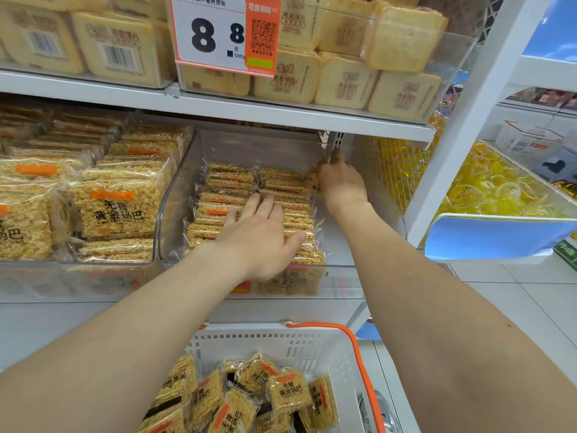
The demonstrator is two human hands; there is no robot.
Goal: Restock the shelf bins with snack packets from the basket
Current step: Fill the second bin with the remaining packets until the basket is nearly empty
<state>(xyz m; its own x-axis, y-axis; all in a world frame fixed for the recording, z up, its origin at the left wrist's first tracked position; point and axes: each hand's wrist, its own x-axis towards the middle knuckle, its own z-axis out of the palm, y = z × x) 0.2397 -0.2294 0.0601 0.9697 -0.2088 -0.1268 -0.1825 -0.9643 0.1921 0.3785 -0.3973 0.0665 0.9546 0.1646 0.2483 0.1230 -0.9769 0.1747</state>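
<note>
Both hands are inside the same clear plastic bin (171,198), set apart from each other. The left hand (259,235) lies flat, fingers straight and spread, pressing on the rows of snack packets (231,182) that stand on edge in the bin. The packets are thin squares of knobbly golden puffed grain in crinkly see-through wrap, each with an orange stripe. The right hand (342,185) reaches to the back right corner, back of the hand up, fingers curled round a single packet (312,181) at the end of the rows; its fingertips are hidden.

Below, near the person, sits a white plastic basket (281,342) with slotted walls and an orange handle (359,357). A loose heap of the same packets (287,390) lies in it, tilted every way.

The neighbouring bin (93,276) to the left holds more of these squares, lying flatter. On the shelf above, pale blocky packs (343,79) are stacked behind a white and orange price card (224,32). Off to the right, glossy yellow cups (487,189) fill a slanted tray.
</note>
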